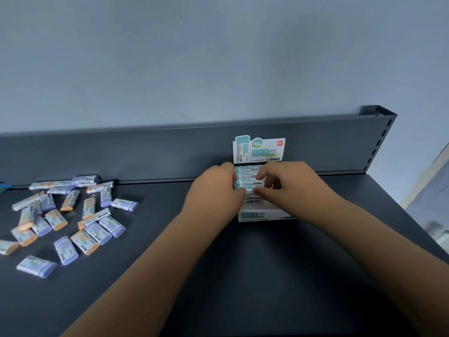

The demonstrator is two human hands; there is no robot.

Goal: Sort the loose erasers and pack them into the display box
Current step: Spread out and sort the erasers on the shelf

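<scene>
A white and teal display box (263, 214) stands against the shelf's back panel, its printed header card (260, 149) upright. Teal-ended erasers (249, 177) lie stacked in rows inside it. My left hand (215, 188) presses against the box's left side, fingers curled onto the ends of the erasers. My right hand (286, 184) reaches in from the right, thumb and fingers pinching an eraser in the stack. A loose pile of purple-ended erasers (97, 232) and orange-ended erasers (57, 220) lies scattered far to the left of both hands.
The dark grey shelf surface (243, 276) carries everything. Its raised back panel (145, 154) runs behind the box, with a slotted upright (379, 142) at the right end. The shelf's right edge drops off near the floor (432, 203).
</scene>
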